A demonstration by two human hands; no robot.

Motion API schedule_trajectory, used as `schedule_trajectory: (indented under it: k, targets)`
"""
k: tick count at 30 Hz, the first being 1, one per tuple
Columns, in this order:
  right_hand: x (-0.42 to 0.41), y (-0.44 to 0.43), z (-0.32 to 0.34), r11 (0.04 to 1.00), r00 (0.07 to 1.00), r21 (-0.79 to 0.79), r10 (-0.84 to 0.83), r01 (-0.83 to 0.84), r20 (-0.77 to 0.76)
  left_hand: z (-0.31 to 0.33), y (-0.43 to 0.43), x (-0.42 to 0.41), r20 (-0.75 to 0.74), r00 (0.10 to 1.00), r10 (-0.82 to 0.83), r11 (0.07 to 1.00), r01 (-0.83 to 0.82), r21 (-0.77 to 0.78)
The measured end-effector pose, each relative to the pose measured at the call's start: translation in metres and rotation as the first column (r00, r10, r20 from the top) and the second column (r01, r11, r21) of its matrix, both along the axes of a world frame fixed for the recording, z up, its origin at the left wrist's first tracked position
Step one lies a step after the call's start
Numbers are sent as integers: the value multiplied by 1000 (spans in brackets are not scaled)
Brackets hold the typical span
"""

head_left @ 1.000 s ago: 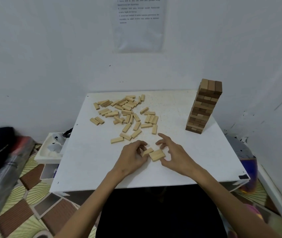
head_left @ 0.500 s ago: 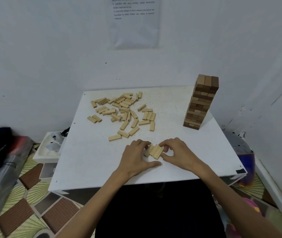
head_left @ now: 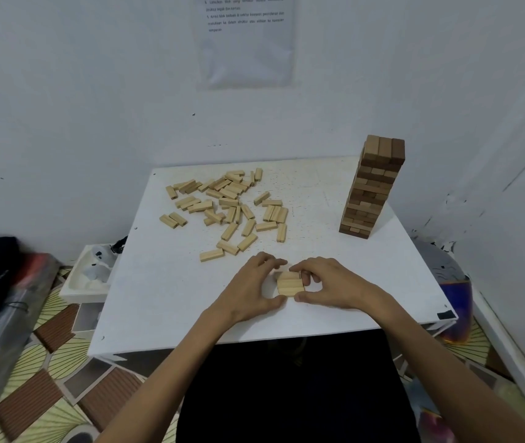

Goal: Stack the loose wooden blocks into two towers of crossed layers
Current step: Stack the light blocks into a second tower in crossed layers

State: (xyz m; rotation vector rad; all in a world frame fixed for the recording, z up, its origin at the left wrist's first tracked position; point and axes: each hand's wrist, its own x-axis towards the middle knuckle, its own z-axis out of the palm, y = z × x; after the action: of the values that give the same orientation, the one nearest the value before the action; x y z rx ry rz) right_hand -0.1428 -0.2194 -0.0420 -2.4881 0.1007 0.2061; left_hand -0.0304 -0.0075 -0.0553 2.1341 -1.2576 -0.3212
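Wooden three-block row (head_left: 290,284) pinched square between curled fingers of left hand (head_left: 250,284) and right hand (head_left: 329,282), near front of table (head_left: 158,298). Blocks light, stiff, smooth (slide easily): press long sides, ends. Loose pile (head_left: 229,206) beyond; finished tower (head_left: 373,187) far right.

Left hand (head_left: 248,282), right hand (head_left: 328,282): bare to fingertips. Nails too small to judge.

Left forearm (head_left: 171,356), right forearm (head_left: 430,340): bare along whole visible length, from wrists above white table (head_left: 158,298) to frame edge below it. Slim build.

Black garment (head_left: 286,394): plain dark cloth, matte, filling space between forearms just below table's near edge. Surface detail lost in shadow, with faint creases close under table edge. Shirt or trousers: cannot tell. Cloth runs on to bottom frame edge.
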Motion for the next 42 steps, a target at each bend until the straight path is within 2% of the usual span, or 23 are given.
schedule_trajectory:
  k: [3,12,17,30,42]
  targets:
    - [1,0,-1,1000,1000,3,-2,2,-3,2,1,-2,98,994,41,992,-52,111]
    - [6,4,-1,1000,1000,-12,3,-3,-23,13,-6,6,12,997,-75,962,69,265]
    - [5,3,0,999,999,-37,17,-18,-34,19,-13,5,11,995,-100,934,91,346]
    - [-17,-2,0,996,996,-49,-73,70,-49,26,-30,-2,-6,982,-186,917,176,358]
    - [-61,-53,3,960,956,-76,-278,271,-93,34,-113,-23,-9,946,-325,869,303,392]
